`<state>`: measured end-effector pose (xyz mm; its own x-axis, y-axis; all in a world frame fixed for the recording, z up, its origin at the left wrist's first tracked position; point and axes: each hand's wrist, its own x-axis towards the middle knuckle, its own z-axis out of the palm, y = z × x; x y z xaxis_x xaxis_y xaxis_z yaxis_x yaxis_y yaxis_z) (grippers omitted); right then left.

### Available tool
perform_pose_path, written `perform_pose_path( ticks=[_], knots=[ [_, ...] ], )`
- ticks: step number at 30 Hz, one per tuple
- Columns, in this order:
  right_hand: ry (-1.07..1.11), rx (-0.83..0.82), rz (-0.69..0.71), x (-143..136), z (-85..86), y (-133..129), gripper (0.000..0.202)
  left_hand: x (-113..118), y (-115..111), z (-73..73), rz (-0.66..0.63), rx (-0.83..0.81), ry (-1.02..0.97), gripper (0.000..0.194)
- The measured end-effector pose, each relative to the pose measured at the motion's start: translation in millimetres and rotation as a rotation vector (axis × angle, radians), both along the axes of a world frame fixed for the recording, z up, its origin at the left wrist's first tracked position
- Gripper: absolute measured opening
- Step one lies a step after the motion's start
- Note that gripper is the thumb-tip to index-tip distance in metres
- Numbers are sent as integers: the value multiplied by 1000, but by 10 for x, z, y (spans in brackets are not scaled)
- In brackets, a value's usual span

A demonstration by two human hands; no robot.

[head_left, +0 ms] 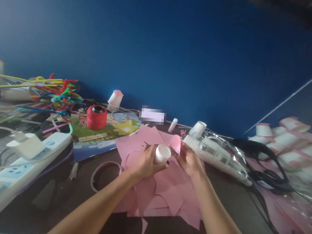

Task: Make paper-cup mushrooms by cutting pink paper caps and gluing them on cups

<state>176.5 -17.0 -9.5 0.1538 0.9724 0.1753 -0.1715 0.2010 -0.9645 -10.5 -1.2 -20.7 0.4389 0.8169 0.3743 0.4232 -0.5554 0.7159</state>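
My left hand (pixel 149 163) is closed around a small white paper cup (pixel 163 153), its round end turned up toward me. A thin dark tool, perhaps scissors, pokes out by the same hand, mostly hidden. In my right hand (pixel 189 158) a small pink paper piece (pixel 176 143) is pinched, just right of the cup and apart from it. Beneath both hands spreads a pile of pink paper sheets (pixel 163 199) with cut edges. Beyond them stands a glue stick (pixel 173 125), its pink cap (pixel 183 133) lying beside it.
A sleeve of stacked paper cups (pixel 212 153) lies right, before a heap of pink-trimmed cups (pixel 290 144). To the left are red yarn (pixel 96 118) on a picture book (pixel 117 128), a tape roll (pixel 95 177), pipe cleaners (pixel 61 92) and a power strip (pixel 21 168). A blue wall (pixel 160 53) rises behind.
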Motion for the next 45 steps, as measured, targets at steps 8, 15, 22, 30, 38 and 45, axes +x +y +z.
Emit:
perform_pose_path(
  ticks=[8,15,22,30,38,45],
  knots=[
    [-259,-6,-57,-193,144,-136,27,30,-1,-52,51,80,37,57],
    [-536,153,-85,-275,237,-213,25,17,-31,8,62,87,82,53],
    [-694,264,-72,-328,244,-224,24,3,-32,-1,53,95,109,55],
    [-767,291,-87,-332,233,-228,23,-1,-25,7,18,77,79,57],
    [-802,285,-122,-329,260,-271,36,-5,-36,30,25,81,125,58],
    [-884,330,-93,-379,240,-276,43,-10,-25,-20,-15,144,117,55]
  ],
)
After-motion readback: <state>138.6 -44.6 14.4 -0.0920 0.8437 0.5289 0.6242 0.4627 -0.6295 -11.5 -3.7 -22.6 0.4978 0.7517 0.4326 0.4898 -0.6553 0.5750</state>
